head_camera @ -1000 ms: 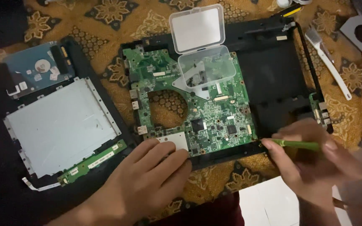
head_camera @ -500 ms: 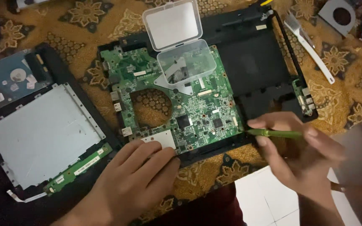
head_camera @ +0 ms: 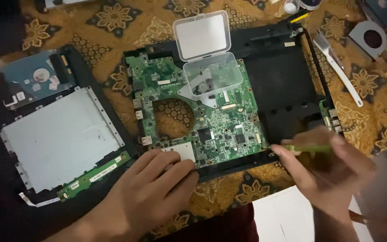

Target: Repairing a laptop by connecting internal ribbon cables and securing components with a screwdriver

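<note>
- We press our left hand point(head_camera: 151, 192) flat, fingers spread, on the near edge of the green motherboard point(head_camera: 193, 112), which sits in the black laptop base point(head_camera: 283, 80).
- Our right hand point(head_camera: 323, 166) is closed on a green screwdriver point(head_camera: 307, 148), its tip at the board's near right corner.
- We'd best keep the tip square and the board steady.
- The open clear plastic box point(head_camera: 209, 58) rests on the board's far side.

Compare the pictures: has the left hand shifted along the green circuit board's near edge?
No. The left hand rests on the same near-left corner of the green circuit board; only the camera moved.
</note>
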